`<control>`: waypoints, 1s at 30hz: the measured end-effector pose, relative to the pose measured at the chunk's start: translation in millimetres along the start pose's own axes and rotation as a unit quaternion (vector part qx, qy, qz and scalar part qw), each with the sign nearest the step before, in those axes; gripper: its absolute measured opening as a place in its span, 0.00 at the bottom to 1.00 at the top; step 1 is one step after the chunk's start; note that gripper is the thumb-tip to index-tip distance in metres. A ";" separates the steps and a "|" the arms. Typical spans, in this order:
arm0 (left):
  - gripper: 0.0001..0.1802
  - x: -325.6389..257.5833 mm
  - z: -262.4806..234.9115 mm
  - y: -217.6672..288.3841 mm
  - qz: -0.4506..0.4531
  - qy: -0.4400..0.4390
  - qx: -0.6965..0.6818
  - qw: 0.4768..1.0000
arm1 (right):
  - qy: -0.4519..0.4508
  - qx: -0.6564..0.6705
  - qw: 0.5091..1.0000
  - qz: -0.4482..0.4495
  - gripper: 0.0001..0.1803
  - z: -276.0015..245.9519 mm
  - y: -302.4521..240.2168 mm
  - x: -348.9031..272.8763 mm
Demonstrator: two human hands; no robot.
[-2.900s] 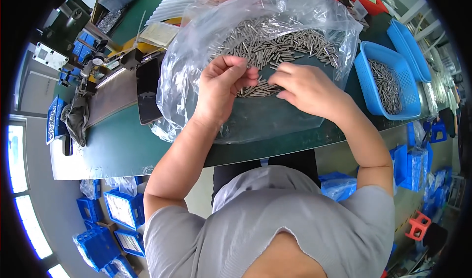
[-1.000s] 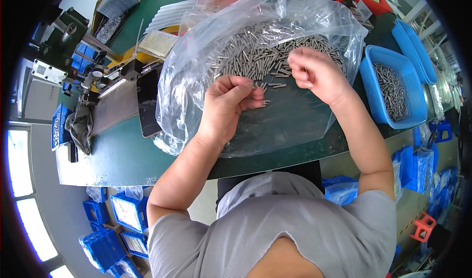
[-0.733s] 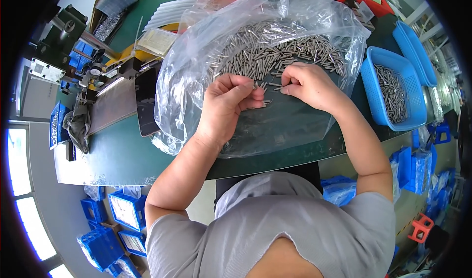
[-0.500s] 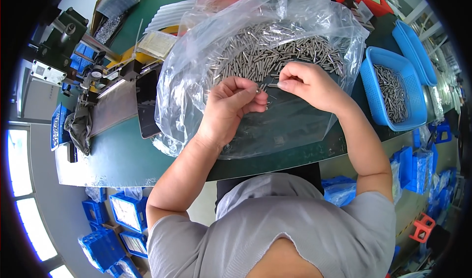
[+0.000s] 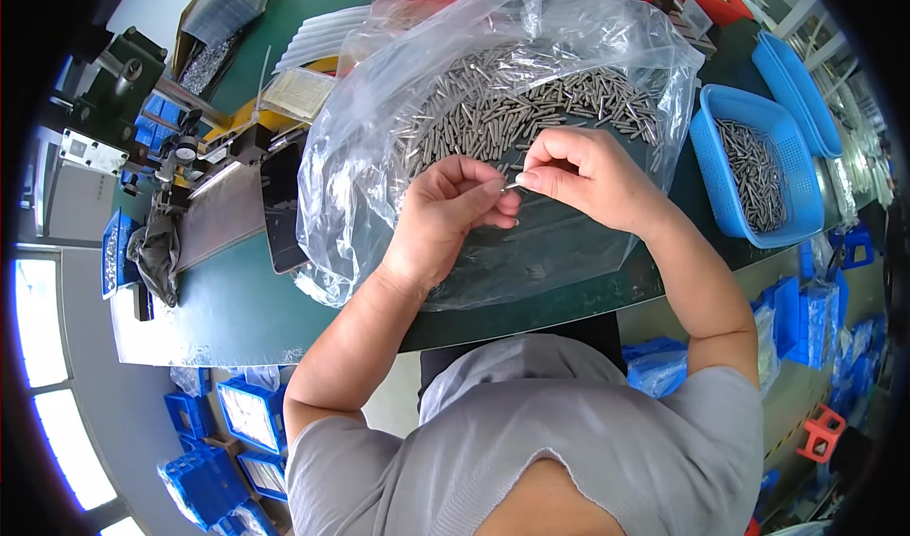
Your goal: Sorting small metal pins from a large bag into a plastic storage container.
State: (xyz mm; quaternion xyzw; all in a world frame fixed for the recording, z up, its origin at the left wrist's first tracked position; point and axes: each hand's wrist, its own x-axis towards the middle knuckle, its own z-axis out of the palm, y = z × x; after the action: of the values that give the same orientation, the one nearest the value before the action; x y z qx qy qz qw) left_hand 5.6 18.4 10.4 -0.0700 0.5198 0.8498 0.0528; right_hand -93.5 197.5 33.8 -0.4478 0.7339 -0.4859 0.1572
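Over the clear bag point(image 5: 379, 157) of metal pins point(image 5: 512, 109) on the green bench point(image 5: 237, 308): right hand point(image 5: 583, 176) back beside left hand point(image 5: 450, 204), both sets of fingers pinched together on one pin point(image 5: 513, 185); another sorting cycle underway.

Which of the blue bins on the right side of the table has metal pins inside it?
The nearer blue bin, beside the right hand; grey pins cover its bottom. The other blue bins behind it are stacked and show no pins.
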 end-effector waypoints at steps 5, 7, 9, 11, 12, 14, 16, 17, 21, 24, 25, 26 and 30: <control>0.05 0.6 1.3 0.5 0.001 -0.020 0.001 1.000 | 0.019 0.065 0.997 0.029 0.08 15.0 0.2 0.1; 0.05 0.5 2.2 -0.1 0.004 -0.006 -0.009 1.000 | 0.029 0.083 0.995 0.039 0.08 16.1 5.5 0.6; 0.05 -0.6 -0.4 0.2 0.008 0.010 -0.018 1.000 | 0.067 0.072 0.994 0.038 0.09 11.9 8.7 6.1; 0.05 1.5 -5.5 0.1 0.040 0.056 -0.026 0.997 | 0.054 0.319 0.927 0.192 0.11 -11.4 16.5 5.1; 0.05 2.1 -4.5 1.8 0.043 0.079 -0.030 0.996 | 0.027 0.405 0.898 0.168 0.10 -22.4 28.4 6.3; 0.05 2.4 -3.2 3.7 0.042 0.074 -0.031 0.996 | 0.104 0.515 0.825 0.206 0.10 -20.7 24.1 9.2; 0.05 1.0 -4.5 3.2 0.041 0.073 -0.031 0.996 | 0.104 0.530 0.815 0.211 0.10 -14.3 23.7 12.8; 0.05 0.8 -4.0 2.8 0.039 0.076 -0.031 0.996 | 0.106 0.544 0.805 0.213 0.11 -12.6 24.7 13.5; 0.06 0.6 -6.1 4.0 0.029 0.091 -0.043 0.995 | 0.052 0.111 0.972 0.199 0.07 -3.0 19.2 13.7; 0.06 0.7 -4.0 4.5 0.030 0.094 -0.035 0.995 | 0.047 -0.130 0.989 0.061 0.08 11.8 22.7 10.3; 0.06 1.3 -3.3 5.1 0.030 0.093 -0.035 0.995 | 0.058 -0.190 0.980 0.013 0.08 16.7 28.2 10.8; 0.06 1.1 -2.9 5.4 0.030 0.090 -0.033 0.995 | 0.069 -0.248 0.966 -0.033 0.08 21.1 30.9 10.9; 0.05 2.3 -3.6 4.3 0.027 0.088 -0.033 0.995 | 0.027 -0.290 0.955 -0.046 0.08 21.8 31.8 10.0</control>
State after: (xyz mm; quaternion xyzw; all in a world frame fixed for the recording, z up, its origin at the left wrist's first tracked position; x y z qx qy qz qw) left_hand 2.8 13.3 12.1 -0.1322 0.4954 0.8584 -0.0180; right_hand -100.5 181.0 -1.7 -0.4943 0.8259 -0.2704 -0.0217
